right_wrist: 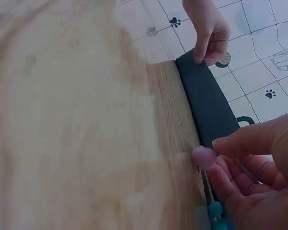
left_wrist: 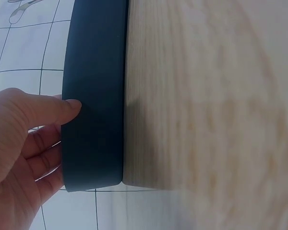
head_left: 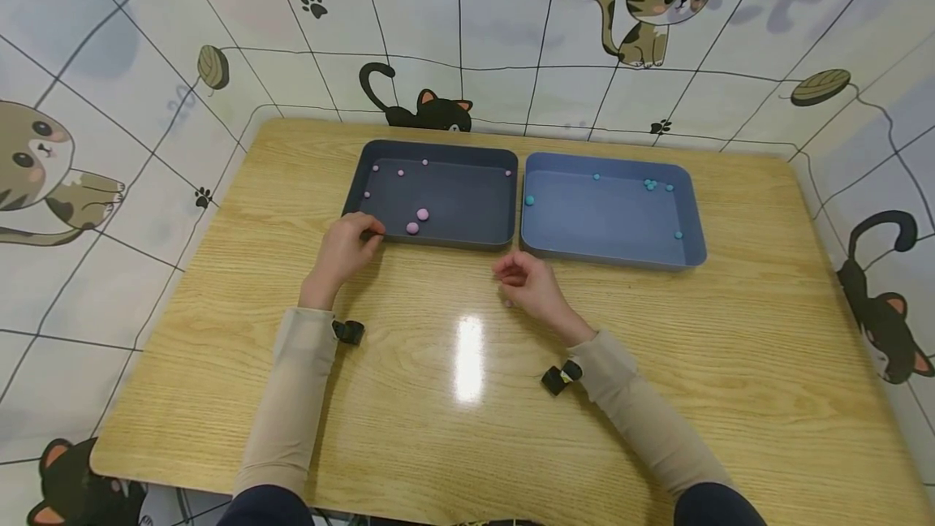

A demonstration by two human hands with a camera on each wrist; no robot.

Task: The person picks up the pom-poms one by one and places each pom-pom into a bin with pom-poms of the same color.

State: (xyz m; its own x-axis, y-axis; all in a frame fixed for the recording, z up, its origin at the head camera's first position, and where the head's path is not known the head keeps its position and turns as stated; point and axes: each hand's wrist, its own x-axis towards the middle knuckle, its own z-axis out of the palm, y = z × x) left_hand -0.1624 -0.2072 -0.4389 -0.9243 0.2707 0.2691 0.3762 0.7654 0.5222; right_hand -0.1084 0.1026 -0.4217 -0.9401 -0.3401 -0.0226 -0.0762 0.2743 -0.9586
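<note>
Since the pink ball (right_wrist: 204,157) looks light and matte, maybe foam or soft clay, it probably wants a gentle thumb-and-finger pinch across the middle; being round, it could roll if nudged. It sits on the table (head_left: 424,437), glossy pale wood grain, on the near side of the trays, just below the right hand (head_left: 532,286). Thumb and fingers there are loosely curved with a gap, no firm grip seen; contact unclear. Teal balls (right_wrist: 215,208) show low beside those fingers, partly cut off by the picture edge.

Left hand (head_left: 343,250) grips the dark tray (head_left: 467,201) at its near-left corner, thumb on the outer face. Tray: smooth, likely stiff plastic, shallow, rounded corners; should be light, best held by the wall. Pink balls inside, two bigger, the rest tiny. Blue tray (head_left: 599,222), just beside on the right, same shape and finish, with scattered teal balls, some clustered near the far wall. Behind: wall covering (head_left: 497,23), grid lines, cartoon cats.
</note>
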